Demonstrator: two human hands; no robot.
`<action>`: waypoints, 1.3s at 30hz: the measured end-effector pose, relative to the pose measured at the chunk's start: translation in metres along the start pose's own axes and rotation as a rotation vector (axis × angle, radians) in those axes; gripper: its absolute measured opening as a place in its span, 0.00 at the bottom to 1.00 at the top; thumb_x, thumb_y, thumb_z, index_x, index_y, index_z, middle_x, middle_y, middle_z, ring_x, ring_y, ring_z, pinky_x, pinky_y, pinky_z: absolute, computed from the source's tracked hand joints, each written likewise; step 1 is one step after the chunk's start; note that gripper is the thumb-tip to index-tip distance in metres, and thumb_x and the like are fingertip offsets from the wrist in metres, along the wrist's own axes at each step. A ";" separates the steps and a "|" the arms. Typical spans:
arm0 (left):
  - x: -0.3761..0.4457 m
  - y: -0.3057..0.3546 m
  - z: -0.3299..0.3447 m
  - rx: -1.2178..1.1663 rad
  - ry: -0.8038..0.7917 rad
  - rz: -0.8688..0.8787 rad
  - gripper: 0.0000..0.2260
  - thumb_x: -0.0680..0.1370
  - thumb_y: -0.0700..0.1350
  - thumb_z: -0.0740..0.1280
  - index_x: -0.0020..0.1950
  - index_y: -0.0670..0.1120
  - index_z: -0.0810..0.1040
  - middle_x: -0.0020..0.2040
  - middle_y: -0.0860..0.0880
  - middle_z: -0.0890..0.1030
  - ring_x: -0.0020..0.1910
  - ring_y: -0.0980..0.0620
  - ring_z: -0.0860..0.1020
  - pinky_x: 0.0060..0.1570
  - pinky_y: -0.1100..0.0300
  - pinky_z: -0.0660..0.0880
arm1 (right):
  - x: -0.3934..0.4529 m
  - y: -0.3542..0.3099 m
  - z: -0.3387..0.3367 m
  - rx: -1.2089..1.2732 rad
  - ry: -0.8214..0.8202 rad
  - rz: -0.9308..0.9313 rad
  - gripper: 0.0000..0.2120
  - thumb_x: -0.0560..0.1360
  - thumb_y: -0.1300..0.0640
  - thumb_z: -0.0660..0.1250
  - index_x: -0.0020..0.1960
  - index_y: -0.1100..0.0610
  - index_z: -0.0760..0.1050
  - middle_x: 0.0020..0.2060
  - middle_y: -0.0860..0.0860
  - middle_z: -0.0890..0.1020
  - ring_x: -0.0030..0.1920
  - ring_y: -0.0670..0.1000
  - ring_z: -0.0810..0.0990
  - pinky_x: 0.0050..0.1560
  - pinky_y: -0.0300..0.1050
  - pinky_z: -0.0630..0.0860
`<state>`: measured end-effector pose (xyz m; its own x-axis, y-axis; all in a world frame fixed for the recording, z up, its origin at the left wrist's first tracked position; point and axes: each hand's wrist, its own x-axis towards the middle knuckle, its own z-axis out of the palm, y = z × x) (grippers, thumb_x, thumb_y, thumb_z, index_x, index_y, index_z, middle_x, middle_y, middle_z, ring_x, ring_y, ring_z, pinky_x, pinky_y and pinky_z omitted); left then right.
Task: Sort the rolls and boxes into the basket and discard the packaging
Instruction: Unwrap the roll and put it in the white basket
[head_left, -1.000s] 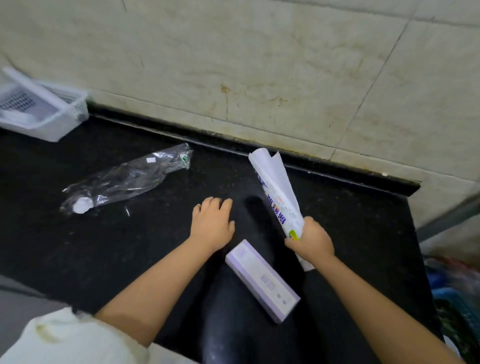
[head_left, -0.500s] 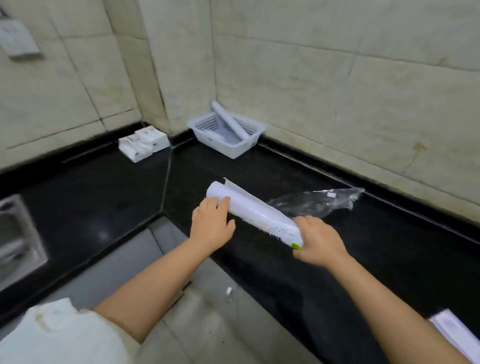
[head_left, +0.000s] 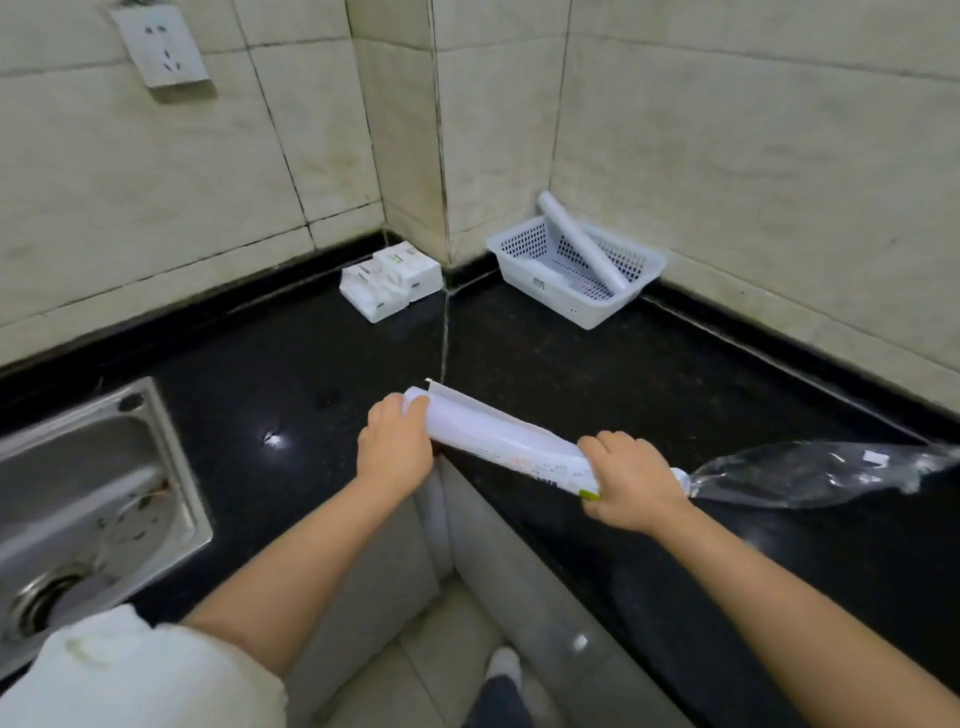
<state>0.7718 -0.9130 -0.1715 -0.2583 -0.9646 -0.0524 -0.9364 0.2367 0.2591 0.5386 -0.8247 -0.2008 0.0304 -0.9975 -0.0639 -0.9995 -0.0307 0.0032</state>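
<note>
Fingers (head_left: 415, 410) on roll (head_left: 498, 441), axis left-right

left hand (head_left: 397, 447) now gripping the roll's (head_left: 498, 441) far end, roll swung toward the basket (head_left: 574, 265)

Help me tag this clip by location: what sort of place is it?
Probably a home kitchen corner: a black stone countertop meets tiled walls, with a stainless steel sink set into it and a wall socket above.

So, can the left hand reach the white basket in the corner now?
Probably not at once: the left hand grips the roll, and the basket sits far back, though bare counter lies between.
</note>
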 end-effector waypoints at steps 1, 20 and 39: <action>0.013 -0.003 0.001 0.013 -0.024 0.007 0.20 0.78 0.38 0.57 0.70 0.43 0.64 0.70 0.41 0.65 0.68 0.42 0.63 0.63 0.50 0.67 | 0.015 0.003 0.002 -0.035 0.010 -0.012 0.23 0.68 0.49 0.64 0.60 0.55 0.66 0.54 0.52 0.75 0.53 0.54 0.73 0.49 0.46 0.68; 0.264 0.023 0.067 0.275 -0.520 0.307 0.21 0.77 0.44 0.60 0.70 0.44 0.65 0.67 0.43 0.66 0.65 0.43 0.70 0.63 0.50 0.68 | 0.166 0.095 0.061 0.070 -0.208 0.132 0.28 0.69 0.49 0.64 0.66 0.52 0.62 0.58 0.50 0.72 0.59 0.52 0.69 0.62 0.45 0.59; 0.311 0.036 0.048 0.229 -0.781 0.674 0.20 0.68 0.47 0.72 0.58 0.46 0.74 0.53 0.49 0.75 0.52 0.49 0.75 0.51 0.58 0.73 | 0.184 0.064 0.049 0.400 -0.284 0.273 0.32 0.72 0.43 0.63 0.72 0.52 0.58 0.70 0.51 0.67 0.70 0.50 0.63 0.70 0.43 0.57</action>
<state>0.6460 -1.1992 -0.2248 -0.7464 -0.3028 -0.5926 -0.5441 0.7903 0.2816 0.4802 -1.0075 -0.2609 -0.1772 -0.9079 -0.3800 -0.8966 0.3082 -0.3181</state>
